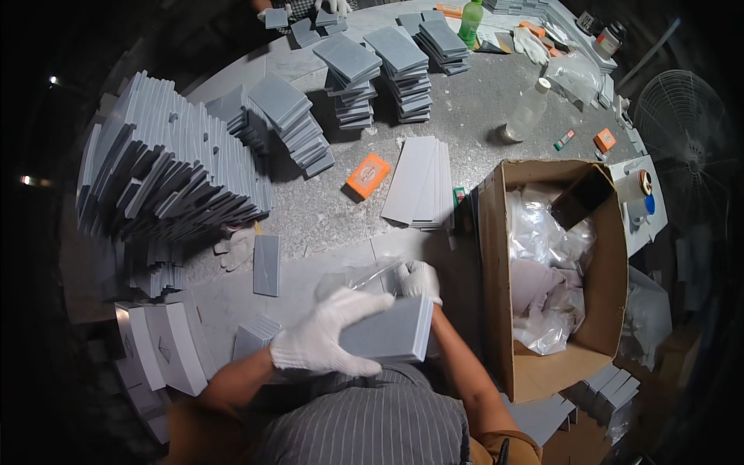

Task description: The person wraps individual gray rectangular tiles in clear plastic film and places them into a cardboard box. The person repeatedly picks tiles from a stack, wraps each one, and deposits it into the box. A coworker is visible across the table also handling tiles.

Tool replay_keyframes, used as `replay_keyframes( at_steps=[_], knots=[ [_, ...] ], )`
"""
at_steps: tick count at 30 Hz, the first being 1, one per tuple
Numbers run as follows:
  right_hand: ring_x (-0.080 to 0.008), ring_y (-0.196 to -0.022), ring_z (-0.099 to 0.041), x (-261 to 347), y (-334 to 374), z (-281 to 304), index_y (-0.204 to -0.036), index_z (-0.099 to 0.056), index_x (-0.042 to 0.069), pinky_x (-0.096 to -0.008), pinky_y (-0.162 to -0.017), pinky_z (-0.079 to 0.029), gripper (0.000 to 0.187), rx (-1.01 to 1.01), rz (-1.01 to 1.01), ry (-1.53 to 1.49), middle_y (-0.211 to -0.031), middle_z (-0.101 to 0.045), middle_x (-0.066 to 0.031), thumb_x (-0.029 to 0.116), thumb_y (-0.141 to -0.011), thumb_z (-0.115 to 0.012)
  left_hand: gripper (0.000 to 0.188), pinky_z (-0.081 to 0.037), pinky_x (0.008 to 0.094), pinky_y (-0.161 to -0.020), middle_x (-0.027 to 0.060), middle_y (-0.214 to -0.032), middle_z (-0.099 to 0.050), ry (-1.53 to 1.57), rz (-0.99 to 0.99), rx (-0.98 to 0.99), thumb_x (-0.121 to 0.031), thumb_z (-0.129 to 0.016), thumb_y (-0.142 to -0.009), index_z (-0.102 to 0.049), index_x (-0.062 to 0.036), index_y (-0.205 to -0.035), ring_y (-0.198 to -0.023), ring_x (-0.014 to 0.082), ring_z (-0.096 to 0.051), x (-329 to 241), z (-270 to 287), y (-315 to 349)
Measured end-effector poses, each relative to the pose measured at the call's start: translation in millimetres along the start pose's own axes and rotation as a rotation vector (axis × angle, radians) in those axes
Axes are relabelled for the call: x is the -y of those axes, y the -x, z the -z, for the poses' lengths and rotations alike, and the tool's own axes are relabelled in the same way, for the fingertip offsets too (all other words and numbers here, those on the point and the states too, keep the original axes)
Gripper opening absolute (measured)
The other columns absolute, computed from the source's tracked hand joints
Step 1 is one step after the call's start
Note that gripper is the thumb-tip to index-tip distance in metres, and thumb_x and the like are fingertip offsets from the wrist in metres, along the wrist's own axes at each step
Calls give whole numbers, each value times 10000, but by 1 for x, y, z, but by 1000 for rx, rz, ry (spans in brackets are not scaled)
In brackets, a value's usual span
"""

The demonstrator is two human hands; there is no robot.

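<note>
While the left hand (322,335), in a white knitted glove, is clamped around a short stack of grey tiles (391,328) with its thumb over the top face, the right hand (419,280), also gloved, is beside clear plastic film (364,275) just beyond the tiles. The right fingers are curled, but whether they pinch the film cannot be told. The held tiles are raised in front of the person's striped shirt (364,422), at the near edge of the worktop (306,215), and the two hands are close together.

On the worktop, a single grey tile (267,265) lies to the left of the hands, next to a crumpled glove (236,249). A long row of grey tiles (178,155) leans along the left edge, and several leaning piles (349,60) stand toward the far edge. An orange box (367,176) lies near the middle, just left of overlapping white strips (416,182). Beyond them, toward the right edge, stands a clear bottle (528,114); a green bottle (470,25) is at the far edge. To the right of the hands, a cardboard box (496,271) contains crumpled plastic (535,225). At the far edge, another person's gloved hand (335,7) is beside small tiles (305,32).
</note>
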State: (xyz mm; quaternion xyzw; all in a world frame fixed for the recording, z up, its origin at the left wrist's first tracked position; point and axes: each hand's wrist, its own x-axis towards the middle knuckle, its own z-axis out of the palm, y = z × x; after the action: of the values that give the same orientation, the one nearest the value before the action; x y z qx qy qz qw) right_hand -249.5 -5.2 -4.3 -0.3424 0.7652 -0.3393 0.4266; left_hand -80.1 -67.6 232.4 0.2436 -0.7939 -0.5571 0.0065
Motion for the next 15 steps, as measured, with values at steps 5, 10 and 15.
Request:
replay_keyframes(
  at_steps=[5,10,15],
  knots=[
    [-433,-593,-591,-1,-6,4,-674,-637,-48,-473,-548,-451,388,-2,54,68,-677,-560,-286,277,-883,-598,796,-393,416,-1006,142,-1228,-574,-349,-21,-165,-365,-843,-634,-566,-18,-1295,-1145,308,-508,52,-80,20],
    [-442,-608,-594,16,2,13,-688,-647,-50,-452,-555,-465,376,-3,8,75,-695,-563,-294,272,-880,-617,795,-369,445,-965,96,-1165,-553,-756,-45,-302,-398,-831,-571,-587,-90,-1262,-1096,293,-481,112,-103,15],
    [-340,-491,-527,0,-3,6,-743,-654,-35,-421,-540,-443,338,-22,67,84,-682,-547,-271,275,-867,-598,841,-375,480,-953,106,-1222,-529,-827,-2,-242,-421,-838,-563,-569,-103,-1294,-1117,324,-488,131,-106,12]
  ],
)
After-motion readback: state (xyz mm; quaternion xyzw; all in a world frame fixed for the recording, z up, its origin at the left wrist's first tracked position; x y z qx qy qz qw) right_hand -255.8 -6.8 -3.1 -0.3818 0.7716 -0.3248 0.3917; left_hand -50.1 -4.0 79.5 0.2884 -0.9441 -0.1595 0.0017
